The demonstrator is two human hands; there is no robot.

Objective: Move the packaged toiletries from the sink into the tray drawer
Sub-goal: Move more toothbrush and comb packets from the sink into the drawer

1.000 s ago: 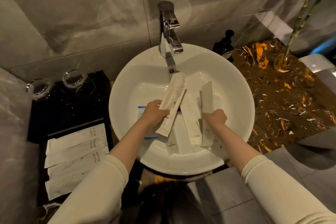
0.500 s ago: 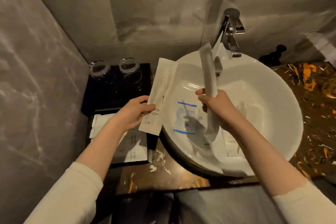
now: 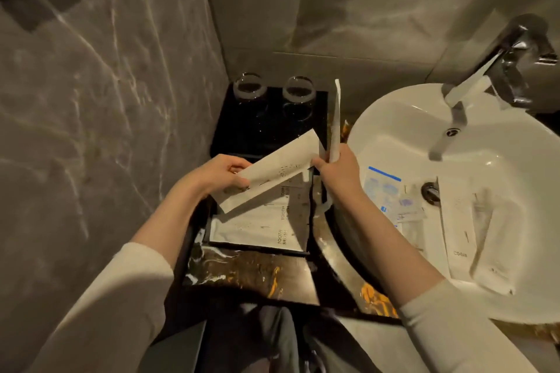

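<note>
Head view: I see the left hand (image 3: 216,174) pinching a flat white toothbrush packet (image 3: 272,169) between thumb and fingers (image 3: 239,182), tilted above the tray drawer (image 3: 260,247). White packets (image 3: 257,225) marked TOOTH BRUSH already lie flat inside that drawer. The right hand (image 3: 341,174) is closed around a narrow white sachet (image 3: 335,118) standing upright, just beside the sink (image 3: 394,112) rim. In the basin, more packaged toiletries (image 3: 466,221) rest near the drain, one with a blue stripe. Two glasses (image 3: 274,91) stand on the black tray behind the drawer. The tap (image 3: 497,70) juts over the basin. The marbled tabletop (image 3: 251,272) shows below.
</note>
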